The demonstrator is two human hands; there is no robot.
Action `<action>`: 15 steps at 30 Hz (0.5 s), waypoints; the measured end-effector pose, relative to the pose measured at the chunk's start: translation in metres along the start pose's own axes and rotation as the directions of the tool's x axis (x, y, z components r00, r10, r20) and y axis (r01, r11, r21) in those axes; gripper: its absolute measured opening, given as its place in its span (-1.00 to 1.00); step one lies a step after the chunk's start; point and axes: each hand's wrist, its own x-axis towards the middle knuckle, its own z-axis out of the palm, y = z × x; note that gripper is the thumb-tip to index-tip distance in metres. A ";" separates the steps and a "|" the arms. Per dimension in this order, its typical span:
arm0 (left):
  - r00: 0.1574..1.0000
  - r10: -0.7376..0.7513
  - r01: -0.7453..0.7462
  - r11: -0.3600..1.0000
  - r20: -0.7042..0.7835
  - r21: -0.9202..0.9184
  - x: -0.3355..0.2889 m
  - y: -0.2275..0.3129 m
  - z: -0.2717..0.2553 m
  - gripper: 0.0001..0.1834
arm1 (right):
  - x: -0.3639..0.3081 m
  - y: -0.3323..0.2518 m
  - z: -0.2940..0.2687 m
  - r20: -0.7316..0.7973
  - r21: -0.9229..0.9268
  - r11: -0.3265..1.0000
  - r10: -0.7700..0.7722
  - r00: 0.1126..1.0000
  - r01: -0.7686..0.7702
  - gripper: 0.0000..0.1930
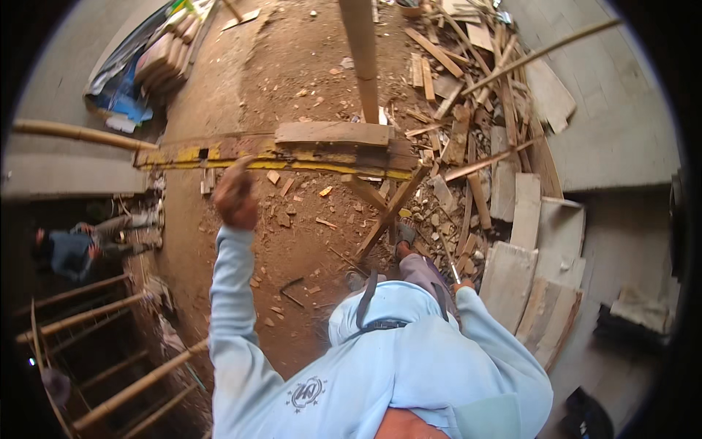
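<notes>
My left hand (236,196) is raised in front of the near edge of a worn wooden plank bench (256,150) with yellow paint along it. One finger is stretched toward the plank, the others look loosely bent, and I see nothing held in them. A shorter board (333,133) lies on the bench's right part. Low at my right side, my right hand (463,285) is closed around a thin tool with a pale shaft (455,273); its exact kind is unclear. Crossed wooden legs (387,216) support the bench's right end, close to my feet.
Scrap wood (468,117) and rubble heap up on the right, beside leaning boards (526,278). A wooden post (358,58) stands behind the bench. Stacked sacks (168,55) lie far left. Bamboo poles (139,388) frame a lower area at left, where another person (69,252) sits.
</notes>
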 end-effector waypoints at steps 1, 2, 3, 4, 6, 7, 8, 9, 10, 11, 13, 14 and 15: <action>0.991 0.036 -0.038 0.999 0.129 0.013 0.006 -0.016 0.016 -0.77 | 0.000 -0.005 -0.007 0.029 -0.002 1.000 0.011 1.000 -0.011 -0.45; 0.969 0.136 -0.165 0.977 0.205 0.134 0.008 -0.023 0.030 -0.74 | 0.000 -0.010 -0.012 0.051 0.011 1.000 0.016 0.999 -0.017 -0.38; 0.929 0.221 -0.297 0.924 0.297 0.240 0.010 -0.028 0.043 -0.69 | -0.002 -0.016 -0.021 0.056 -0.022 0.999 -0.032 0.998 0.033 -0.34; 0.901 0.094 -0.247 0.914 0.422 0.323 0.011 -0.030 0.055 -0.67 | -0.006 -0.020 -0.028 0.024 -0.042 0.996 -0.072 0.997 0.073 -0.37; 0.859 0.041 -0.272 0.881 0.510 0.388 0.018 -0.051 0.081 -0.62 | -0.013 -0.049 -0.047 -0.049 -0.056 0.983 -0.175 0.983 0.172 -0.43; 0.856 0.140 -0.346 0.871 0.497 0.350 0.022 -0.063 0.101 -0.59 | -0.004 -0.052 -0.050 -0.079 -0.052 0.978 -0.203 0.976 0.200 -0.45; 0.798 0.038 -0.339 0.853 0.601 0.397 0.030 -0.067 0.119 -0.57 | 0.025 -0.040 -0.038 -0.114 -0.040 0.975 -0.221 0.969 0.218 -0.46; 0.755 -0.007 -0.340 0.850 0.656 0.401 0.038 -0.071 0.135 -0.55 | 0.042 -0.030 -0.033 -0.146 -0.035 0.972 -0.233 0.961 0.231 -0.47; 0.732 -0.032 -0.354 0.836 0.681 0.420 0.034 -0.085 0.142 -0.56 | 0.028 -0.049 -0.060 0.004 -0.041 0.967 -0.251 0.968 0.251 -0.50; 0.708 -0.030 -0.377 0.829 0.706 0.414 0.031 -0.099 0.153 -0.56 | 0.024 -0.059 -0.074 0.022 -0.084 0.971 -0.222 0.975 0.223 -0.49; 0.696 -0.047 -0.352 0.848 0.716 0.397 0.027 -0.119 0.172 -0.62 | 0.027 -0.070 -0.099 0.051 -0.162 0.973 -0.157 0.986 0.163 -0.48; 0.705 -0.057 -0.350 0.839 0.707 0.417 0.025 -0.126 0.183 -0.62 | 0.021 -0.076 -0.114 0.075 -0.174 0.970 -0.160 0.984 0.171 -0.47; 0.713 -0.074 -0.347 0.827 0.698 0.442 0.021 -0.131 0.188 -0.62 | 0.016 -0.081 -0.124 0.055 -0.153 0.974 -0.161 0.985 0.167 -0.48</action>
